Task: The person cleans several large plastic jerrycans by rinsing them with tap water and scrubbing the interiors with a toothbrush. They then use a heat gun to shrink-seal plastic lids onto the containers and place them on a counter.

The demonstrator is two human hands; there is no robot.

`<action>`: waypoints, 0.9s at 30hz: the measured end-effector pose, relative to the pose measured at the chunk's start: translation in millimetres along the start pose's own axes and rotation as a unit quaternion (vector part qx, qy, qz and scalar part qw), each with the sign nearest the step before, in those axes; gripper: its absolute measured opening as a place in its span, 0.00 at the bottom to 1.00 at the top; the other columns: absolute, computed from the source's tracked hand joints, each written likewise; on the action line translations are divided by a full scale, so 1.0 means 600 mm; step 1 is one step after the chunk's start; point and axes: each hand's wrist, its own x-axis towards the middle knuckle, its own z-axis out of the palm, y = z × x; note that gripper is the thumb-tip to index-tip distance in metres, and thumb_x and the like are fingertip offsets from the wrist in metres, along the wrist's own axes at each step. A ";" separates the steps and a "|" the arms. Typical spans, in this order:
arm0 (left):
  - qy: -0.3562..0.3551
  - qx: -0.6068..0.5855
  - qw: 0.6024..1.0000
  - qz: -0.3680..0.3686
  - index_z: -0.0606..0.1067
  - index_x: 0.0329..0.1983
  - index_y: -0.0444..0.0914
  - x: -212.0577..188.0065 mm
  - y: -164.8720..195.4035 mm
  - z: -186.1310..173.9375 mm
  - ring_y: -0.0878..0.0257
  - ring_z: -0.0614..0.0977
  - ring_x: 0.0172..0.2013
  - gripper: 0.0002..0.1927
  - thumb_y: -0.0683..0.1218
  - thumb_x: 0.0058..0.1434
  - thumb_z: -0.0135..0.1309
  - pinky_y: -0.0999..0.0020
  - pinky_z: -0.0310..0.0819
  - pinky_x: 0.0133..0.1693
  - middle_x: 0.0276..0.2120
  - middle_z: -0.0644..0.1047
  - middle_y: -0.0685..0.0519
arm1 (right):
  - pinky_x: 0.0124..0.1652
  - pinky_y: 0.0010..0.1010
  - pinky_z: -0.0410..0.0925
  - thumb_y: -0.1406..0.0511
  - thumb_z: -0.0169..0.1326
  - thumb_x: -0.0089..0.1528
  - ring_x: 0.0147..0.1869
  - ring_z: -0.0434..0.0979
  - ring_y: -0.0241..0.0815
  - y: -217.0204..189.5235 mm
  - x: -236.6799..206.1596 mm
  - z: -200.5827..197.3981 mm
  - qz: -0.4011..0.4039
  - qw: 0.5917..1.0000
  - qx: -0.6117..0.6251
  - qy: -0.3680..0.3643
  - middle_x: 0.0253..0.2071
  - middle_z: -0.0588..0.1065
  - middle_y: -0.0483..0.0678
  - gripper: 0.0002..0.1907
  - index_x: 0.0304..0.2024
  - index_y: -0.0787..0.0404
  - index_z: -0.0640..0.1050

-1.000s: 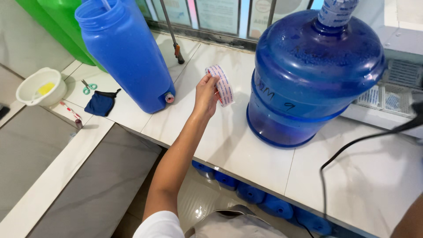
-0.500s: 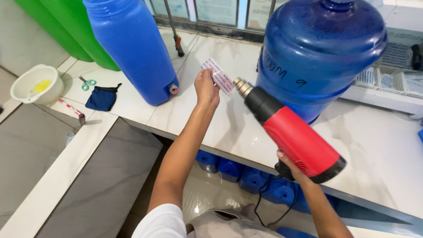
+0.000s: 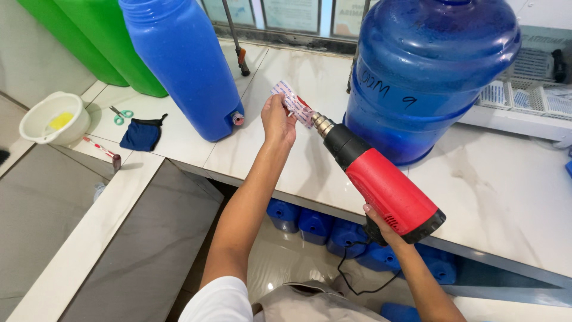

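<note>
My left hand (image 3: 277, 121) pinches a small clear plastic sleeve with red and white print (image 3: 291, 102) above the white counter (image 3: 310, 161). My right hand (image 3: 381, 229) grips the handle of a red and black heat gun (image 3: 381, 179). Its metal nozzle (image 3: 320, 124) points at the sleeve, almost touching it. A large round blue water bottle (image 3: 426, 71) stands just right of the sleeve. A tall blue container (image 3: 185, 65) with a small tap at its base stands to the left.
Green containers (image 3: 101, 42) stand at the back left. A white bowl (image 3: 52, 118), scissors (image 3: 121, 114), a dark blue cloth (image 3: 140, 135) and a red pen (image 3: 102, 150) lie on the left counter. Blue containers (image 3: 310, 223) sit under the counter. White crates (image 3: 524, 95) are at the right.
My right hand brought the heat gun up into view and its nozzle closed in on the sleeve. My left hand lowered the sleeve slightly and keeps holding it.
</note>
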 end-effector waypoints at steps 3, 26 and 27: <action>0.006 -0.006 1.000 -0.007 0.68 0.42 0.35 0.001 0.004 -0.002 0.62 0.76 0.35 0.03 0.41 0.68 0.45 0.58 0.77 0.39 0.34 0.71 0.52 | 0.46 0.33 0.74 0.62 0.67 0.56 0.45 0.81 0.40 0.012 -0.002 -0.004 -0.001 1.000 0.004 0.000 0.41 0.80 0.46 0.15 0.44 0.60 0.81; -0.103 0.010 0.984 -0.146 0.74 0.51 0.28 -0.086 0.171 -0.046 0.55 0.85 0.46 0.15 0.44 0.67 0.53 0.55 0.83 0.51 0.47 0.80 0.42 | 0.38 0.34 0.70 0.61 0.59 0.54 0.38 0.75 0.43 0.032 0.093 -0.066 0.133 0.919 0.330 -0.171 0.39 0.73 0.51 0.18 0.41 0.67 0.76; -0.109 0.012 0.983 -0.148 0.74 0.51 0.28 -0.089 0.176 -0.048 0.55 0.85 0.46 0.15 0.44 0.66 0.53 0.56 0.84 0.51 0.47 0.80 0.42 | 0.38 0.33 0.69 0.61 0.59 0.54 0.38 0.74 0.43 0.032 0.096 -0.065 0.138 0.914 0.339 -0.177 0.39 0.73 0.52 0.18 0.41 0.68 0.76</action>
